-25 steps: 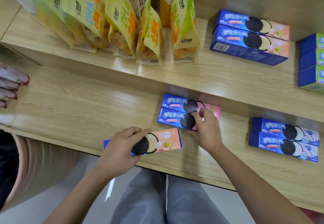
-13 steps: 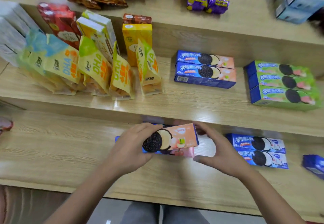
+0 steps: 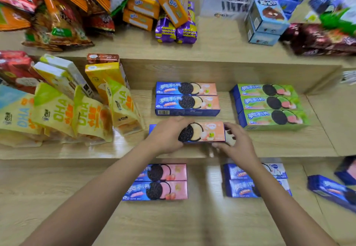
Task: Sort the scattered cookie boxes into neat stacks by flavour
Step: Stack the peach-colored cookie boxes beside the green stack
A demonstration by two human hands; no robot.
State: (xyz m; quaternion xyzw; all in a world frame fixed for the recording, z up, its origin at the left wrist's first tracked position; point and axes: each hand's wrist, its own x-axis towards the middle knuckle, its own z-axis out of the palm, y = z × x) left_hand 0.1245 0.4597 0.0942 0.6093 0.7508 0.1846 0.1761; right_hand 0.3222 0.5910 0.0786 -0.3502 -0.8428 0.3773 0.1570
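I hold a blue-and-peach cookie box (image 3: 209, 131) over the middle shelf, just in front of two matching peach boxes (image 3: 187, 99). My left hand (image 3: 166, 136) grips its left half from above; my right hand (image 3: 234, 145) holds its right end. Three green cookie boxes (image 3: 269, 107) lie side by side to the right on the same shelf. On the lower shelf lie two pink cookie boxes (image 3: 159, 182) and, partly behind my right forearm, two blue-and-white cookie boxes (image 3: 242, 182). Another blue box (image 3: 329, 189) lies askew at the far right.
Yellow snack pouches (image 3: 67, 114) and upright yellow boxes (image 3: 104, 78) crowd the middle shelf's left side. The top shelf (image 3: 212, 41) carries orange bags, purple packs and light-blue boxes (image 3: 265, 20). Bare wood shows on the lower shelf's left part (image 3: 57, 184).
Both hands lifted the peach box from the lower shelf up to the middle shelf, close to the two matching boxes. The view tilted upward, revealing the top shelf.
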